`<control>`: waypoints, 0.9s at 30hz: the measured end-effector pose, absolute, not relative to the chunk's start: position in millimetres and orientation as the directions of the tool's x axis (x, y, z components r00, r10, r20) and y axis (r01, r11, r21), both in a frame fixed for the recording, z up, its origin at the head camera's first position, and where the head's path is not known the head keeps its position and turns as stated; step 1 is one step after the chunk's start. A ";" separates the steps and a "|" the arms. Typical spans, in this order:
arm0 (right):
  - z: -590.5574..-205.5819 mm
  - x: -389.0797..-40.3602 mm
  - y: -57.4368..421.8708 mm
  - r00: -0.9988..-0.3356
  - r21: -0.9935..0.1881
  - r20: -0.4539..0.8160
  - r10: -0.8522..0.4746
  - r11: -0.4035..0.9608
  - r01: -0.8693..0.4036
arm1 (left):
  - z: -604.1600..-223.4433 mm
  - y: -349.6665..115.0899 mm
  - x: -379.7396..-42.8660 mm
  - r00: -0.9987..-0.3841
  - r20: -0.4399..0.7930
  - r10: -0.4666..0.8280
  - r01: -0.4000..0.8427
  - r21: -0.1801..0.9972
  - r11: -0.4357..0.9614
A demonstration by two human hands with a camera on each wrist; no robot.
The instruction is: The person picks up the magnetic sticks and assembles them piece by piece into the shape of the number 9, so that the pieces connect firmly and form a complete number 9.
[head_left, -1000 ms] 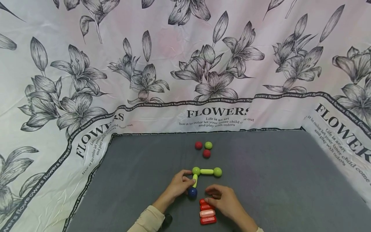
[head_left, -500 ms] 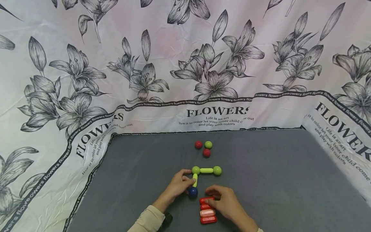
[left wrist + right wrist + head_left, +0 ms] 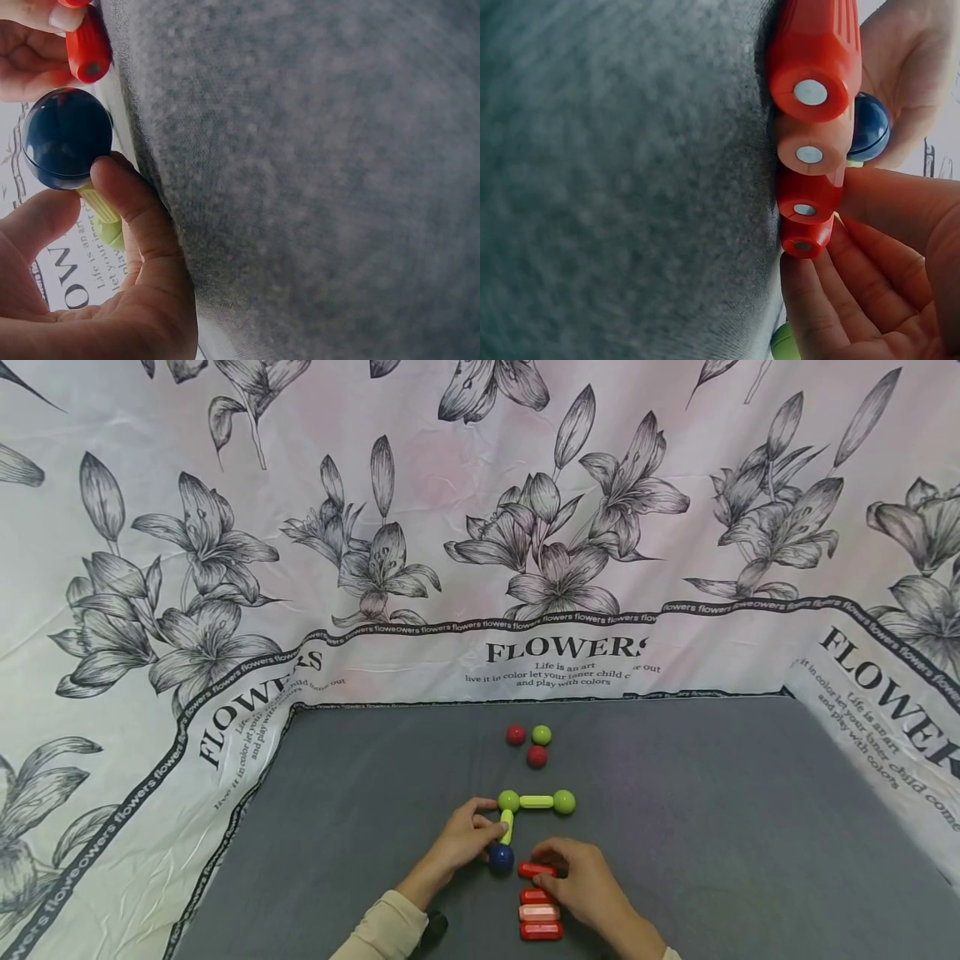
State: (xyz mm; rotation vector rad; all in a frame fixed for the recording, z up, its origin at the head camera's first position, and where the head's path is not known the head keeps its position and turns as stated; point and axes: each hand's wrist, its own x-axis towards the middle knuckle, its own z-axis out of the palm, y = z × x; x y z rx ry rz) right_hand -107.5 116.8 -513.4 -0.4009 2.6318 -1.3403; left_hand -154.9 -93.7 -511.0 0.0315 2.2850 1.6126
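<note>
So the right hand [image 3: 588, 877], lower centre of the frame, is pinching a red rod [image 3: 530, 868], with a gap between it and the stack below: a second red rod [image 3: 534, 896], a pink rod [image 3: 538, 912] and a bottom red rod [image 3: 540, 932]. My tip would be to hold it lightly near the middle so both ends stay free. The right wrist view shows silvery discs in the rod ends — probably magnets, so I'd mind them grabbing sideways.

The left hand [image 3: 460, 842] has a narrow pinch where the blue ball [image 3: 501, 860] meets the upright lime rod [image 3: 508, 820]. Good place to steady it, I reckon; push too hard and the corner at the green ball [image 3: 509, 800] could fold or pop. Another lime rod [image 3: 536, 802] runs right from there to a second green ball [image 3: 564, 802].

Surface is a dark grey cloth [image 3: 712, 818], with a bit of nap in the wrist views — should slow rolling. Two red balls and a green one [image 3: 542, 734] sit above centre. Behind it all, a pale flower-print curtain [image 3: 420, 568] fills the upper frame, "FLOWERS" lettering along the bottom.
</note>
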 end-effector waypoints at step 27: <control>-515.9 -118.1 115.8 -0.954 -0.760 -0.014 -0.300 0.624 -0.185 | -510.9 -89.8 -154.2 -0.955 -0.242 0.169 -0.158 0.904 0.398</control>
